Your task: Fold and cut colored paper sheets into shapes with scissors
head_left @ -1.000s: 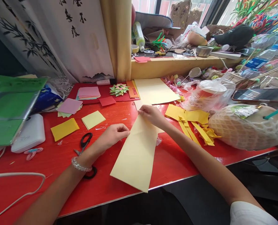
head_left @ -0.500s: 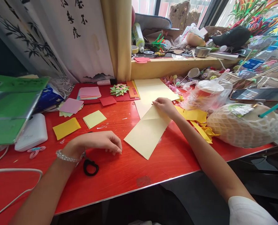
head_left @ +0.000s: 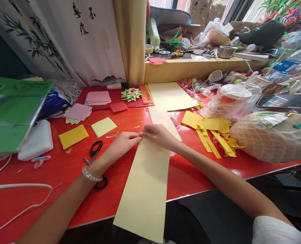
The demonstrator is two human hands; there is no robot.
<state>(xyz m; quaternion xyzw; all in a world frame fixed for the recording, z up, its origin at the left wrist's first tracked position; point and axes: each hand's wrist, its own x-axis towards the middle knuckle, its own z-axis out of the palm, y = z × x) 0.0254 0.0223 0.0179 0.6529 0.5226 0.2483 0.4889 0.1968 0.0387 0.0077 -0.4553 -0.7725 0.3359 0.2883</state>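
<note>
A long pale-yellow sheet of paper [head_left: 146,189] hangs toward me, its lower end past the table's front edge. My right hand [head_left: 156,135] is closed on its far edge. Beside it, my left hand [head_left: 126,142] pinches the far left corner, and the fingertips of both hands meet there. Under my left wrist lies a pair of scissors [head_left: 96,148] with black handles, partly hidden by the arm. Beyond my hands are a pale strip of paper [head_left: 163,118] and a larger cream sheet [head_left: 169,96].
On the left are a yellow paper stack [head_left: 73,136], a pale-yellow stack [head_left: 104,127] and a white power bank [head_left: 36,140]. Yellow scraps [head_left: 208,127] and a netted coconut [head_left: 267,139] with a straw lie right. A folded-paper wreath [head_left: 131,94] sits at the back.
My right hand has drawn the pale-yellow sheet toward me and turned it lengthwise. My left hand has moved up and right from the table onto its corner, uncovering more of the scissors.
</note>
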